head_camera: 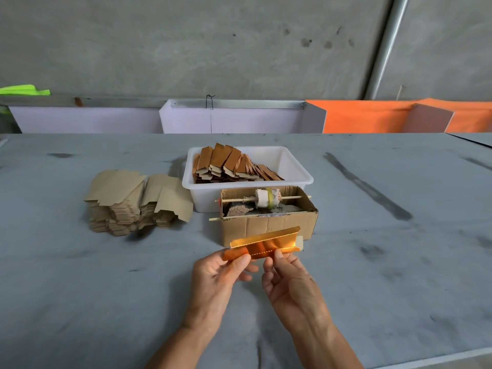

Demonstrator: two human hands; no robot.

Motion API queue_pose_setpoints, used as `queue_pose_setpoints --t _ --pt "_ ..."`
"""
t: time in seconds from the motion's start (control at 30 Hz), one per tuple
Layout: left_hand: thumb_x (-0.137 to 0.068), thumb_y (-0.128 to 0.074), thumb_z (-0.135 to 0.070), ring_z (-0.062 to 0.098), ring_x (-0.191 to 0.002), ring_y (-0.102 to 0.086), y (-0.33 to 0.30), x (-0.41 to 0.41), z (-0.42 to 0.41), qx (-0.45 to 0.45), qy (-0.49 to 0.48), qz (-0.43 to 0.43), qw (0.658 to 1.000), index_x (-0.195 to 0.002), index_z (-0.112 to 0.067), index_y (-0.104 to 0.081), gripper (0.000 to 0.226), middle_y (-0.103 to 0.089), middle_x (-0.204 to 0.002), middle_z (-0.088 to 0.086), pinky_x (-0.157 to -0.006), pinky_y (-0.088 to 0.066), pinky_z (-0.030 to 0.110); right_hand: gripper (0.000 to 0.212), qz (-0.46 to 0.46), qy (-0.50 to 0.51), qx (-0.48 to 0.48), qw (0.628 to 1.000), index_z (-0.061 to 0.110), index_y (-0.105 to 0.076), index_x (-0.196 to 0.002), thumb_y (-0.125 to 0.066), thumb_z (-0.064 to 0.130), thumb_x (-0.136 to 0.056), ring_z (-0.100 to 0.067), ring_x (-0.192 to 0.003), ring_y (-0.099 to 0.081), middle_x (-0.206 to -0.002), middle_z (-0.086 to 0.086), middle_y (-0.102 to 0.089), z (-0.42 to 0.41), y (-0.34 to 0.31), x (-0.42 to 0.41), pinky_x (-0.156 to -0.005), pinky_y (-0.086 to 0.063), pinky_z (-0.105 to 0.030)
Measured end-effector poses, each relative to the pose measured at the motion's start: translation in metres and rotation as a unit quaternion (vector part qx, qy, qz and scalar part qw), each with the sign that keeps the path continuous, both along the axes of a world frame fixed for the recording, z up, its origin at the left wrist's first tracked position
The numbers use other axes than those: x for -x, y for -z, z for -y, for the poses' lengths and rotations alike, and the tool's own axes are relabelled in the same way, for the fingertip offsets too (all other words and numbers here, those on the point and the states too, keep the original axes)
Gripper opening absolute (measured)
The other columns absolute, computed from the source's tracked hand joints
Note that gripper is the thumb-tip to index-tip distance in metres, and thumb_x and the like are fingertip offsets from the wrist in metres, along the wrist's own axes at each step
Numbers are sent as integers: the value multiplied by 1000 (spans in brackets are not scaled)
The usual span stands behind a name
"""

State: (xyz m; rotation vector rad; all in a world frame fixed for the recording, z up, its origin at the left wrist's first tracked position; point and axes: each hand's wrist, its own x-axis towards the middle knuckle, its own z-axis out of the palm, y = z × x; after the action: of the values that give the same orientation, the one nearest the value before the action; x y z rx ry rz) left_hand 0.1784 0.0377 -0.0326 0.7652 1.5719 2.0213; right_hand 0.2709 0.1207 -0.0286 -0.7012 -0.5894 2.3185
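— Above the near middle of the grey table (pixel 80 288), what is held?
— One gold foil card blank (pixel 263 245), partly folded along a dotted crease. It is lifted clear of the surface, just in front of the cardboard box (pixel 269 226).
— Grip?
— Left hand (pixel 221 275) pinches the blank's left end between thumb and fingers. Right hand (pixel 290 284) pinches its lower edge, right of middle. Both grips are narrow, closed on the card.
— Clearances?
— Open tabletop lies left, right and on the near side of the hands. The far side is crowded: the box stands directly before a white plastic tub (pixel 300 170) of folded gold pieces. A stack of flat brown blanks (pixel 138 203) sits just left of the tub.
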Motion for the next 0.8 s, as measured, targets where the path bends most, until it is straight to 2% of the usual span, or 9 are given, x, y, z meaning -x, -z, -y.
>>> queue_pose_setpoints --t 0.07,0.13,0.17,0.3,0.43,0.53,0.67,0.73,0.8 --pt "-84 -56 9 22 -68 -71 -2 4 2 23 56 31 998 -89 -3 -70 19 -73 -78 15 -59 -53 20 8 -21 4 -8 1000 9 -58 -79 -56 4 -84 -10 -54 -59 -64 -6 -61 -5 -1 -1 -49 -51 -18" --pt "-81 -43 21 31 -72 -71 -7 9 3 6 110 140 984 -85 1 -70 34 -72 -84 22 -60 -56 26 5 -35 4 -22 999 9 -60 -82 -58 5 -78 -10 -55 -57 -66 -7 -60 -9 -1 -2 -51 -52 -20" --pt "-75 -43 20 34 -72 -70 -10 11 3 -7 135 197 971 -80 2 -72 35 -70 -84 25 -59 -57 29 8 -40 -1 -28 999 9 -61 -83 -59 6 -76 -11 -56 -57 -68 -7 -60 -10 0 -3 -51 -53 -21" --pt "-67 -60 -10 30 -61 -69 -25 12 3 29 213 300 930 -73 0 -75 19 -69 -76 25 -51 -57 29 12 -34 -36 -65 997 10 -64 -87 -61 7 -75 -13 -60 -59 -73 -9 -64 -13 2 -6 -54 -54 -24" --pt "-72 -62 -19 21 -49 -63 -29 13 2 99 256 314 909 -79 1 -75 25 -68 -73 22 -44 -55 25 18 -23 -54 -83 995 7 -67 -92 -63 8 -74 -17 -56 -61 -76 -13 -67 -11 6 -8 -56 -56 -27" --pt "-69 -63 -14 16 -43 -57 -28 14 0 123 261 318 903 -79 1 -71 20 -65 -68 18 -41 -51 22 18 -8 -55 -86 995 5 -68 -90 -59 6 -74 -18 -53 -61 -75 -12 -68 -8 5 -7 -53 -54 -25" --pt "-65 -66 -8 13 -40 -54 -24 14 -3 150 234 302 912 -71 -1 -71 11 -63 -61 10 -38 -48 18 19 7 -53 -71 996 0 -71 -85 -62 2 -69 -14 -55 -61 -87 -18 -71 -5 4 -6 -49 -51 -20" --pt "-63 -66 -6 13 -40 -54 -23 14 -4 155 217 288 920 -70 -1 -72 10 -65 -61 9 -38 -46 18 21 6 -54 -63 997 -5 -69 -89 -62 1 -70 -14 -56 -62 -85 -20 -70 -4 4 -7 -47 -52 -19" --pt "-67 -66 -3 12 -42 -54 -20 16 -4 159 189 279 928 -77 1 -69 11 -66 -61 9 -40 -48 19 24 5 -54 -53 997 -8 -66 -94 -62 1 -72 -17 -58 -64 -79 -19 -68 -4 5 -7 -49 -54 -21"
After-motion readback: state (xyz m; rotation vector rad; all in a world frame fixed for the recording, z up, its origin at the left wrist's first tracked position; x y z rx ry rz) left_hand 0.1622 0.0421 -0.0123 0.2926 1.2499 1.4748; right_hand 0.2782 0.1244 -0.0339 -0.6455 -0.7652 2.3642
